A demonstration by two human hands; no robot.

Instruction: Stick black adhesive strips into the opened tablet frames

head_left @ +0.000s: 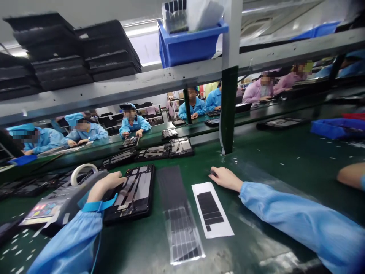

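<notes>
My left hand [110, 182], with a blue strap around its wrist, lies over the left side of an opened tablet [142, 186], its visible fingers stretched out across it. The tablet shows silver battery areas and dark strips inside a black frame. My right hand [226, 178] is above the green bench, fingers curled in around a small dark thing [212, 173] too small to name. Just below that hand lies a white sheet [225, 228] bearing black adhesive pieces [210, 207]. Between it and the tablet is a clear strip [182, 232] with dark rectangular pieces.
A grey tape dispenser [82, 194] stands left of the tablet, with a tape roll [83, 173] beside it. More opened tablets [181, 147] line the bench's back. A dark green post [228, 110] rises ahead. A blue tray [336, 127] sits right. Several co-workers [134, 123] sit opposite.
</notes>
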